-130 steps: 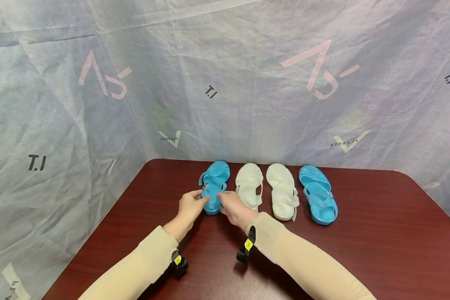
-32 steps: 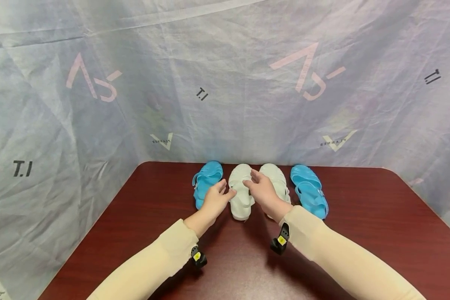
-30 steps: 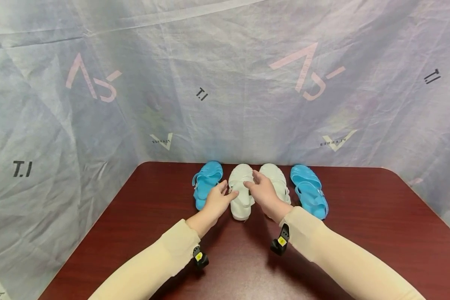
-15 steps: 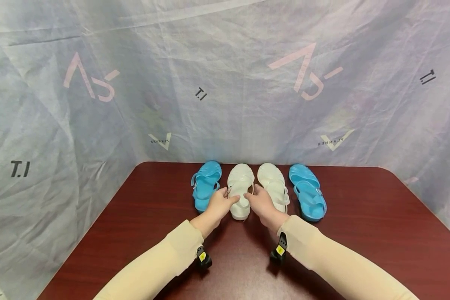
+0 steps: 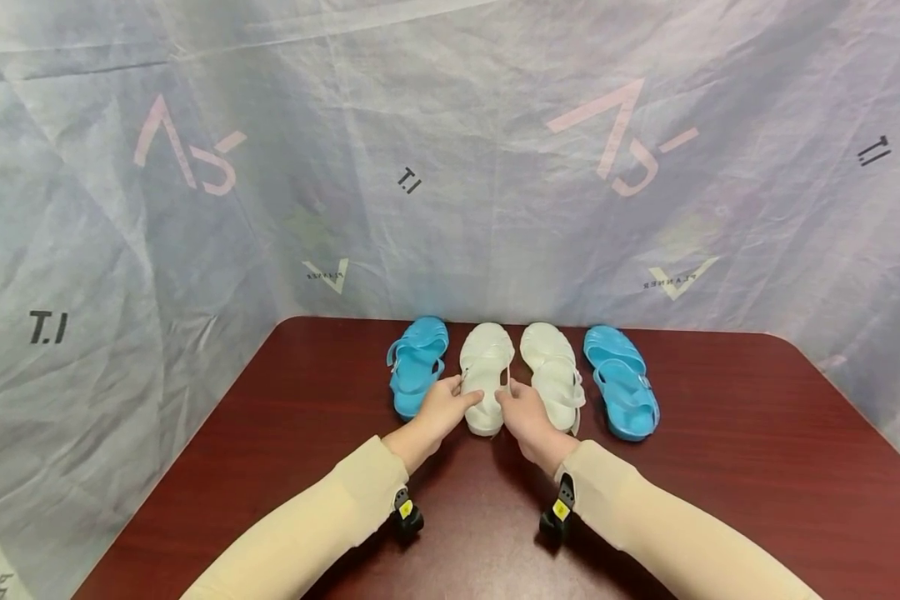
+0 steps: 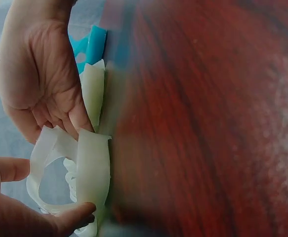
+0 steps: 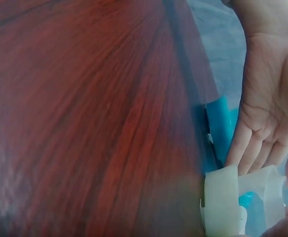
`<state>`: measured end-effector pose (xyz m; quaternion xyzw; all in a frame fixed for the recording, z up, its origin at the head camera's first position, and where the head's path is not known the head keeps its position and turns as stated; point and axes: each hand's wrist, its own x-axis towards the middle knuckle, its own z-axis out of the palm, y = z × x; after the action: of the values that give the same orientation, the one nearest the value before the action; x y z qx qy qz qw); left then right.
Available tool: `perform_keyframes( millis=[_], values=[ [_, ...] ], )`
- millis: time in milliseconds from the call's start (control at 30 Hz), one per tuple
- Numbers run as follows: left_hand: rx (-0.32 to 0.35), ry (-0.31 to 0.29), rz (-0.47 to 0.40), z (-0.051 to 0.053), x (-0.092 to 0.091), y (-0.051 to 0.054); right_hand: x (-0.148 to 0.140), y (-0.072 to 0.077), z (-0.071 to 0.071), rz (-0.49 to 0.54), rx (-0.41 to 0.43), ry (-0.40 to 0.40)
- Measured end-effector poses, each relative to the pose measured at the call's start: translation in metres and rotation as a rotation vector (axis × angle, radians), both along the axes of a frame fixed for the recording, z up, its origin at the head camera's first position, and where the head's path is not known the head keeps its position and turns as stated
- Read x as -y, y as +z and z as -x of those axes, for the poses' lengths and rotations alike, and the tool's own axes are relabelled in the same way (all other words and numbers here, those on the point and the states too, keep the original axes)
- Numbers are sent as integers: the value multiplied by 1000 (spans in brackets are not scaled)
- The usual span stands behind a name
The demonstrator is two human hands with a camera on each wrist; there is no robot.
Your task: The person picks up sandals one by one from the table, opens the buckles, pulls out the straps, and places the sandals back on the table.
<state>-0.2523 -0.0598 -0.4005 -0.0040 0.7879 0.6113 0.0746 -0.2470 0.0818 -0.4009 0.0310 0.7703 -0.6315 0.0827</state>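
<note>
Four would-be places in a row hold several sandals on the dark red table. Both hands are at the heel half of the left white sandal (image 5: 487,346). My left hand (image 5: 438,412) touches its left side, with the thumb over the heel. From the other side my right hand (image 5: 528,421) touches it, thumb also above. In the left wrist view, the straight fingers of the right hand (image 6: 45,64) meet the white sandal (image 6: 94,163) near its heel. The left hand's straight fingers (image 7: 242,143) touch the opposite side in the right wrist view. The right hand is mostly cropped there.
A blue sandal (image 5: 412,375) lies left of the hands. A second white sandal (image 5: 543,342) and another blue sandal (image 5: 630,400) lie to the right. Grey printed cloth (image 5: 495,167) hangs behind the table (image 5: 720,467).
Both hands have moved from the left blue sandal to the white one beside it. Over the last second they have closed in on its heel from both sides.
</note>
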Motion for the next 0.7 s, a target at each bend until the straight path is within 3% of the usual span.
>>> perform_keyframes(
  millis=[400,700],
  values=[
    [-5,-2,39,-4,0,2,2,3,-6,54,16,-12],
    [-8,-5,51,-9,-1,0,2,3,-11,41,28,-29]
  ],
)
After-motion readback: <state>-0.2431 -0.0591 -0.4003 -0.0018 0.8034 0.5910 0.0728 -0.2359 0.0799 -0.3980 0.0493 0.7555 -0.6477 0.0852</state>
